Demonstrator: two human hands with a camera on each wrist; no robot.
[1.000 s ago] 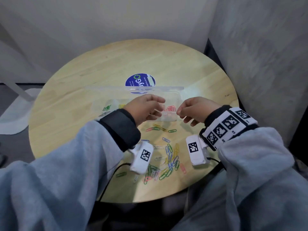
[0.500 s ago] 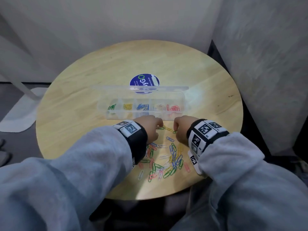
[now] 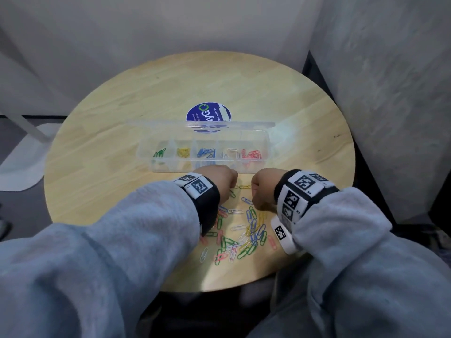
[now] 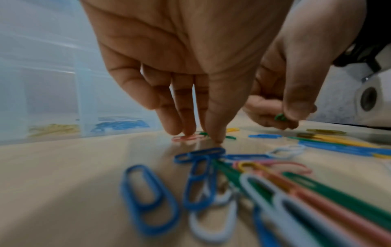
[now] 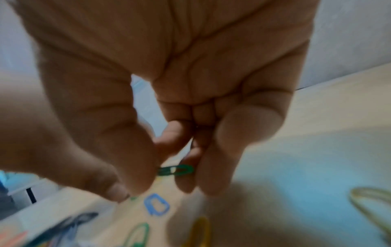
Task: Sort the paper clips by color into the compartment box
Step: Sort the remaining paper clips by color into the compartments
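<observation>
Right hand pinches green clip; left hand, fingers extended, presses pink clip. Round wooden table, grey walls. Clear compartment box holds colour-sorted clips.

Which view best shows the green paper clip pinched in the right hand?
Right wrist: the green paper clip sits close up between thumb and fingers of the right hand. Left wrist shows only a distant tip; head view hides it.

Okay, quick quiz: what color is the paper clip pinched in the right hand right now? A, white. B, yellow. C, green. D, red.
C: the right wrist view shows the right hand pinching a green paper clip between thumb and fingertips, above the table.
</observation>
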